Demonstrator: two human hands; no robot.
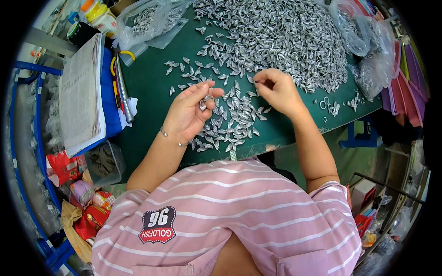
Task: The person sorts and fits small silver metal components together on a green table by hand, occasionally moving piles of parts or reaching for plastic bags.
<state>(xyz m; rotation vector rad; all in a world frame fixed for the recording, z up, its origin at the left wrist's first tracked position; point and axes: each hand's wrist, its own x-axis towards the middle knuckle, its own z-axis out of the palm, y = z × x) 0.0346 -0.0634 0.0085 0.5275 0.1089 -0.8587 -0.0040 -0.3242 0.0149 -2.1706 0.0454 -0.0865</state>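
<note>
My left hand [191, 108] is over the green tabletop, palm partly turned up, with its curled fingers and thumb holding small silver leaf-shaped metal pieces [203, 104]. To its right, my right hand [277, 89] is closed in a pinch above the table. Whatever is between those fingertips is too small or hidden to name; a silver piece shows right beside them. A loose cluster of the same leaf-shaped pieces [237, 112] lies between and below my hands. Behind them spreads a large heap of these pieces [285, 37].
Long-nosed yellow-handled pliers [115, 69] and a tapered metal rod [123, 92] lie at left by a newspaper [80, 87]. Plastic bags of pieces [374, 60] stand at far right, another bag [149, 20] at far left. Several rings [326, 103] lie near the right table edge.
</note>
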